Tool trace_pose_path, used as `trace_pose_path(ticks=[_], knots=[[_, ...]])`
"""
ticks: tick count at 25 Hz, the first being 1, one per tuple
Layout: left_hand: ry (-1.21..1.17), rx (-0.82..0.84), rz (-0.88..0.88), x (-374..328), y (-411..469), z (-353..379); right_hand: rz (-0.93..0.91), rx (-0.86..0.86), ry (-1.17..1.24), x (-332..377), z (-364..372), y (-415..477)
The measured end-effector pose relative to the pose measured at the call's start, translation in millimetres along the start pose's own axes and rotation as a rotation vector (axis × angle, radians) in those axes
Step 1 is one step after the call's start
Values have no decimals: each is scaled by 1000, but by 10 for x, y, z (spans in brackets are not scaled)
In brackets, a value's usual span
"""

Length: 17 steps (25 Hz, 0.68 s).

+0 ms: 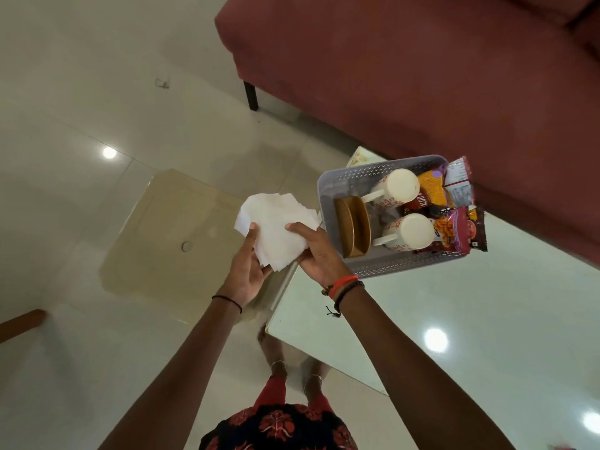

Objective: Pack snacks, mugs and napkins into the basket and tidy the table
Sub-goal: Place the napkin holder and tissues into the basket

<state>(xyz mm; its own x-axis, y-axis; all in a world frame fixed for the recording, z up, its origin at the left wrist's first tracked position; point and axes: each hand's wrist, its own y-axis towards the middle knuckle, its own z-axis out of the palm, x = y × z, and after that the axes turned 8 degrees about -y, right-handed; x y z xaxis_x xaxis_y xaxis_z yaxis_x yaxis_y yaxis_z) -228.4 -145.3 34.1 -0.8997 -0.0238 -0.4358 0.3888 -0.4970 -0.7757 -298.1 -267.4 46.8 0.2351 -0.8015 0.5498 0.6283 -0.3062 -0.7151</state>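
Observation:
I hold a stack of white paper napkins (277,227) in both hands, just left of the basket and beyond the table's left edge. My left hand (246,271) grips the stack's lower left from beneath, thumb on top. My right hand (319,254) pinches its right side. The grey perforated basket (344,180) stands on the glass table and holds two white patterned mugs (401,186) (410,230) lying on their sides, brown wooden plates (352,230) standing on edge, and snack packets (461,233) along its right side.
The glass table (438,306) stretches to the right and front. A maroon sofa (406,66) runs behind it. A low beige glass-topped stand (172,228) sits on the tiled floor below my hands. A wooden leg (21,323) pokes in at left.

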Motion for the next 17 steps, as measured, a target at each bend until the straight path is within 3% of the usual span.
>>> trace_pose_path(ticks=[4, 8, 10, 17], knots=[[89, 41, 121, 1, -208, 287, -104, 98, -25, 116, -279, -456], [495, -71, 244, -59, -378, 569, -136, 186, 20, 287, -677, -776], [650, -40, 344, -73, -443, 693, -193, 169, -26, 370, -825, -875], [1060, 201, 478, 20, -648, 1009, -421, -172, -902, 624, -1105, -1173]])
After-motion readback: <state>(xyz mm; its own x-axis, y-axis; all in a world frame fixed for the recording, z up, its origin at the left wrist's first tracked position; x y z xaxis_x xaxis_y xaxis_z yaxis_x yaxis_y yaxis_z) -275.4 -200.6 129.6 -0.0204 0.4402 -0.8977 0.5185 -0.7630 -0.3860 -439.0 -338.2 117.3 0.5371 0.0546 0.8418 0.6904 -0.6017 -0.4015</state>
